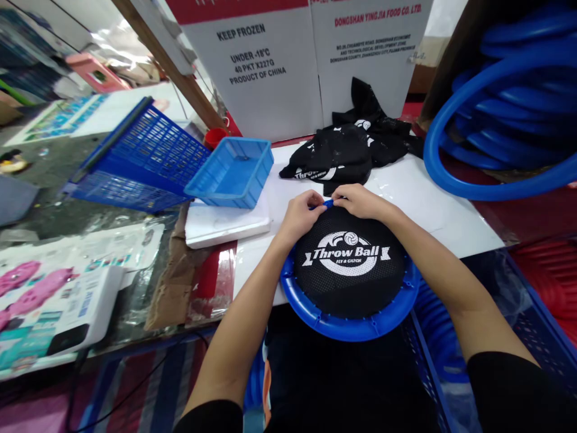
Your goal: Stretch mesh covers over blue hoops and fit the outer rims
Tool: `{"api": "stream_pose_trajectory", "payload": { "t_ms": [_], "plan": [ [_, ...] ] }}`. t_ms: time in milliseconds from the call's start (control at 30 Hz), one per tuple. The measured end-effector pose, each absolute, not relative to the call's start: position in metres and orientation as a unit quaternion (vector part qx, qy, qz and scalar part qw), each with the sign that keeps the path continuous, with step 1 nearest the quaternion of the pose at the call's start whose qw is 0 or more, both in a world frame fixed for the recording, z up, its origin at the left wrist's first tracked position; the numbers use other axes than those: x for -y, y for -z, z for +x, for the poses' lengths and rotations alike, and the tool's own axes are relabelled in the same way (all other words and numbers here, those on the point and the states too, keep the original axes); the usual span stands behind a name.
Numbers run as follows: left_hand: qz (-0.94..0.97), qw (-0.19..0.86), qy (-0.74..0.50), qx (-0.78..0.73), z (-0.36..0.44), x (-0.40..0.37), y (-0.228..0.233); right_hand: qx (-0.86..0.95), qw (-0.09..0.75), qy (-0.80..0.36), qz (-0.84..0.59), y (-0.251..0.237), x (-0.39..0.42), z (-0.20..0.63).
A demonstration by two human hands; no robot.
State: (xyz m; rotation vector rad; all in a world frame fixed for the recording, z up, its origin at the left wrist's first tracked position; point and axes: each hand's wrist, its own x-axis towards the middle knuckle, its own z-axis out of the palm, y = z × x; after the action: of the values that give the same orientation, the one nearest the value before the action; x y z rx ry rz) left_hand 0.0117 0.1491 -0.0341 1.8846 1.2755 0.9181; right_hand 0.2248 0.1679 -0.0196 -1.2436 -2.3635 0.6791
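A round blue plastic ring (347,329) with black mesh fabric (351,294) inside it leans over the table's near edge. White "Throw Ball" lettering is printed on the mesh. My left hand (305,215) pinches the far edge of the ring, left of the middle. Just beside it, my right hand (356,201) grips the same edge with bent fingers. A small bit of blue plastic shows between the two sets of fingertips; whether it is part of the ring, I cannot tell. Beyond my hands lies a pile of black printed mesh pieces (333,153).
A shallow blue tray (256,195) sits on white foam at left, beside a tilted blue basket (148,156). Blue rings (473,191) fill an open box at right. A white carton (270,102) stands behind. Red rings (550,276) lie in a crate at lower right.
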Motion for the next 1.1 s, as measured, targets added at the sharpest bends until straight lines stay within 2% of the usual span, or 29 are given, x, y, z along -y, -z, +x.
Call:
{"api": "stream_pose_trajectory", "payload": {
  "t_ms": [133, 300, 467, 600, 767, 900, 1000, 1100],
  "plan": [
    [0.771, 0.299, -0.311, -0.468, 0.009, -0.147, 0.027, 0.851, 0.196, -0.213, -0.437, 0.021, -0.166, 0.220],
    [0.835, 0.256, -0.264, -0.409, 0.006, -0.141, 0.025, 0.823, 0.225, -0.275, -0.443, 0.014, -0.166, 0.232],
    [0.836, 0.178, -0.231, -0.465, -0.001, -0.139, 0.027, 0.818, 0.207, -0.335, -0.419, -0.004, -0.167, 0.268],
    [0.818, 0.099, -0.205, -0.528, -0.009, -0.135, 0.021, 0.822, 0.193, -0.324, -0.426, -0.014, -0.168, 0.294],
    [0.784, 0.049, -0.117, -0.608, -0.014, -0.123, 0.006, 0.831, 0.171, -0.302, -0.436, -0.014, -0.168, 0.299],
    [0.850, 0.007, -0.123, -0.512, -0.011, -0.123, 0.006, 0.843, 0.116, -0.301, -0.431, -0.002, -0.165, 0.282],
    [0.915, 0.047, -0.124, -0.380, -0.007, -0.129, 0.011, 0.860, 0.089, -0.301, -0.402, 0.008, -0.162, 0.267],
    [0.927, 0.074, -0.099, -0.355, -0.005, -0.132, 0.014, 0.868, 0.081, -0.321, -0.370, 0.012, -0.158, 0.257]
  ]
}}
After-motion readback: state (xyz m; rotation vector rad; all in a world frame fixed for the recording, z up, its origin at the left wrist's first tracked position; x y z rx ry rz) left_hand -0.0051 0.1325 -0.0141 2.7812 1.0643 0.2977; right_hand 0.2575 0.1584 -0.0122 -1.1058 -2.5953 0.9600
